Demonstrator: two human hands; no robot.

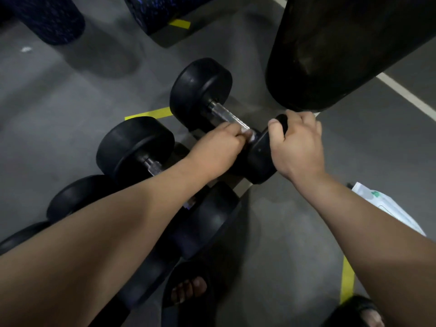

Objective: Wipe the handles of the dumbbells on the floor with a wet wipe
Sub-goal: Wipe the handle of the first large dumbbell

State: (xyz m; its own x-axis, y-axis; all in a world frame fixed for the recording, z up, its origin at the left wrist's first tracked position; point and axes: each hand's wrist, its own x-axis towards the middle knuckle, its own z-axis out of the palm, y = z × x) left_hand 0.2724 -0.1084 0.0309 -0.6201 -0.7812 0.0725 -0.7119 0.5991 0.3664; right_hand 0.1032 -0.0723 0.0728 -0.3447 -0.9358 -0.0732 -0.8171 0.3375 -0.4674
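Note:
Several black dumbbells lie side by side on the grey floor. The farthest dumbbell (200, 90) has a chrome handle (226, 115). My left hand (217, 149) grips a white wet wipe (250, 135) wrapped round the near end of that handle. My right hand (297, 145) holds the near weight head (259, 159) of the same dumbbell from above, its fingers curled over the rim. A second dumbbell (134, 147) lies just to the left, its handle partly hidden under my left forearm. More dumbbells lie nearer me, mostly covered by that arm.
A large black punching bag (342, 48) hangs close at the upper right. A white wet-wipe pack (387, 208) lies on the floor under my right forearm. Dark foam rollers (47, 20) stand at the top left. Yellow tape marks (151, 114) the floor. My sandalled feet (188, 291) are at the bottom.

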